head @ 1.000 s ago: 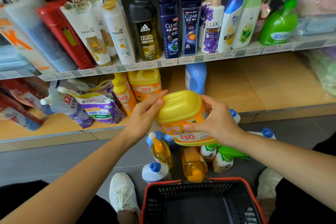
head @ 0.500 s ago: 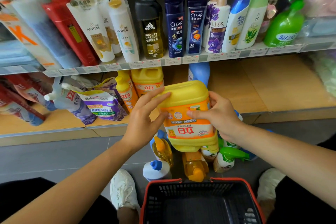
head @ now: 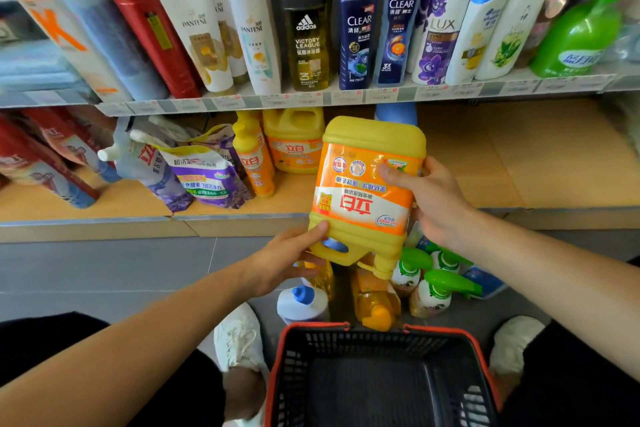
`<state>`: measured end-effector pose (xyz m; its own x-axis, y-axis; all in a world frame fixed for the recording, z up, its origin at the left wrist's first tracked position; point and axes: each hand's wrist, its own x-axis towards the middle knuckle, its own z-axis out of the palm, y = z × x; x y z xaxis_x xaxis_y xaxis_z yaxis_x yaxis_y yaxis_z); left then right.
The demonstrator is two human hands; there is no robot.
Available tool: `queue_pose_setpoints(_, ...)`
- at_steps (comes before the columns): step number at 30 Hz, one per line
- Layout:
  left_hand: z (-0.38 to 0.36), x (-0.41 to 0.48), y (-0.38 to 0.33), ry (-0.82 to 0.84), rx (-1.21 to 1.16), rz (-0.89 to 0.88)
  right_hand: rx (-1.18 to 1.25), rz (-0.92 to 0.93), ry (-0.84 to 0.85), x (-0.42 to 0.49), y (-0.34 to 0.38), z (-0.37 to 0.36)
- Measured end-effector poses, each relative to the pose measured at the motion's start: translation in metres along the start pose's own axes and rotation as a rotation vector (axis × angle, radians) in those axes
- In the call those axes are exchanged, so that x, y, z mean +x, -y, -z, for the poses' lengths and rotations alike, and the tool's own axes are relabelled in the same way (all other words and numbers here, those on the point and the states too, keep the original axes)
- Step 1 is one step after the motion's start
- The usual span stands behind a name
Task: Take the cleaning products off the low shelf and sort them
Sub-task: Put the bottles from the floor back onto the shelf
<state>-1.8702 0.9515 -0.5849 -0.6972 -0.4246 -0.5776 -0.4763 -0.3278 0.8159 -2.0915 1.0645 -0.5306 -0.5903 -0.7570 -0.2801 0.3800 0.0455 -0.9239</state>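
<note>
Item: large yellow plastic detergent jug (head: 367,191), inverted, cap down, off the low shelf (head: 554,163). Grip of left hand (head: 287,260) and right hand (head: 433,204) closed on it. Risk: smooth sides slipping, jug dropping onto green-triggered spray bottles (head: 429,291) beneath; cap leakage.

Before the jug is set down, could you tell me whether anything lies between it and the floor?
Yes: the yellow jug, gripped by the left hand and right hand, hangs above orange bottles and green-trigger spray bottles standing on the floor.
</note>
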Motion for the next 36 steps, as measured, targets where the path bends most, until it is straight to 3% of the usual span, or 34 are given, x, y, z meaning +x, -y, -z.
queue_pose_setpoints(8,0.015,0.004,-0.01,-0.151,-0.227,-0.13,0.067,-0.086,-0.005,0.022,-0.021,-0.008)
queue_pose_setpoints(15,0.035,0.002,-0.048,-0.306,-0.371,-0.445,0.032,-0.451,0.116,0.047,-0.048,-0.013)
queue_pose_setpoints(19,0.043,-0.005,-0.068,-0.415,-0.17,-0.52,-0.092,-0.385,0.219,0.057,-0.053,-0.026)
queue_pose_setpoints(23,0.064,-0.007,-0.074,-0.583,0.074,-0.462,-0.517,-0.144,0.24,0.071,-0.05,-0.035)
queue_pose_setpoints(29,0.09,-0.004,-0.071,-0.621,0.46,-0.231,-0.964,0.102,0.314,0.098,-0.054,-0.035)
queue_pose_setpoints(36,0.103,0.008,-0.03,-0.555,0.616,0.026,-1.373,0.04,0.798,0.094,-0.117,-0.055)
